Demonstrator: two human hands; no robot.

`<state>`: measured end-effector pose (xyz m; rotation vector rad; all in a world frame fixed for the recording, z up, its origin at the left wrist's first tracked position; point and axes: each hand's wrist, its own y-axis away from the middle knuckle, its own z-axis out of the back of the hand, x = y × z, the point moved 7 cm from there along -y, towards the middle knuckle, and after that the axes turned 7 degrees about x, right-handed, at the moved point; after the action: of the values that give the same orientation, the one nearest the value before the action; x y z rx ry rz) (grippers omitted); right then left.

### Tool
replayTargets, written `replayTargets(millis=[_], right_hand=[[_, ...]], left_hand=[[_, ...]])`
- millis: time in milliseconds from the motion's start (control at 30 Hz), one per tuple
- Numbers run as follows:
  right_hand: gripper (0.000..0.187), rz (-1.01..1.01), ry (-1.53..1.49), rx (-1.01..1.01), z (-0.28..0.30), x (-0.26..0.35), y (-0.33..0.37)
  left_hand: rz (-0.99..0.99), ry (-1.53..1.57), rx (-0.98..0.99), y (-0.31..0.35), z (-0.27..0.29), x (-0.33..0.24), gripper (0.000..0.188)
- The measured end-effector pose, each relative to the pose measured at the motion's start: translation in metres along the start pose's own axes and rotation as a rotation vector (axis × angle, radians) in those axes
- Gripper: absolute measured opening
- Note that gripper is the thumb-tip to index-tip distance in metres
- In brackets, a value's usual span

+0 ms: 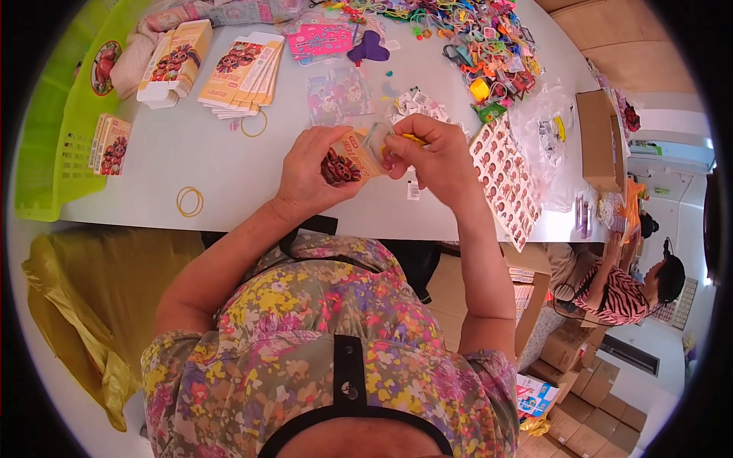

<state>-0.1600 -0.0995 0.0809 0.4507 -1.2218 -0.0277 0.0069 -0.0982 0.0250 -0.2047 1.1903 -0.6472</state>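
Note:
Above the white table (153,195), my left hand (304,174) is wrapped around a small orange printed box (356,155), tilted, with a cartoon picture on its face. At the box's right end, my right hand (439,153) pinches a small bundle with yellow and pink bits (389,162). Something clear and shiny lies around the bundle, perhaps thin plastic; my fingers hide much of it. Just behind the hands is a see-through printed bag (336,97). A pile of white printed slips (416,105) lies beyond my right fingers.
Flattened boxes (243,70) and a stack of boxes (174,62) lie back left, near a green basket (46,153). Rubber bands (189,201) lie nearer. Back right are colourful trinkets (496,57), sticker sheets (505,179) and a carton (599,141). Another person (634,286) sits far right.

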Motion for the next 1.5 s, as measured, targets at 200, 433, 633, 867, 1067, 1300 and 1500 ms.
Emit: replayTargets(millis=[200, 433, 633, 867, 1067, 1300, 1500], right_hand=[[0.008, 0.382, 1.024, -0.188, -0.027, 0.029, 0.008], [0.013, 0.436, 0.715, -0.023, -0.026, 0.043, 0.007], [0.009, 0.232, 0.106, -0.066, -0.008, 0.053, 0.016], [0.011, 0.171, -0.169, 0.013, -0.016, 0.028, -0.005], [0.008, 0.153, 0.294, -0.105, -0.014, 0.025, -0.006], [0.016, 0.503, 0.82, -0.312, -0.022, 0.047, 0.007], [0.018, 0.474, 1.106, -0.3, -0.046, 0.056, 0.017]], left_hand=[[-0.061, -0.112, -0.011, 0.001, 0.0, -0.006, 0.07], [0.013, -0.043, -0.021, 0.001, 0.001, 0.001, 0.07], [0.124, 0.077, -0.025, 0.006, -0.002, 0.018, 0.071], [0.048, 0.032, -0.03, 0.003, 0.001, 0.009, 0.071], [0.046, 0.036, -0.028, 0.003, 0.001, 0.01, 0.071], [0.026, -0.021, -0.019, 0.001, 0.001, 0.005, 0.069], [0.11, 0.095, -0.043, 0.003, 0.0, 0.014, 0.072]])
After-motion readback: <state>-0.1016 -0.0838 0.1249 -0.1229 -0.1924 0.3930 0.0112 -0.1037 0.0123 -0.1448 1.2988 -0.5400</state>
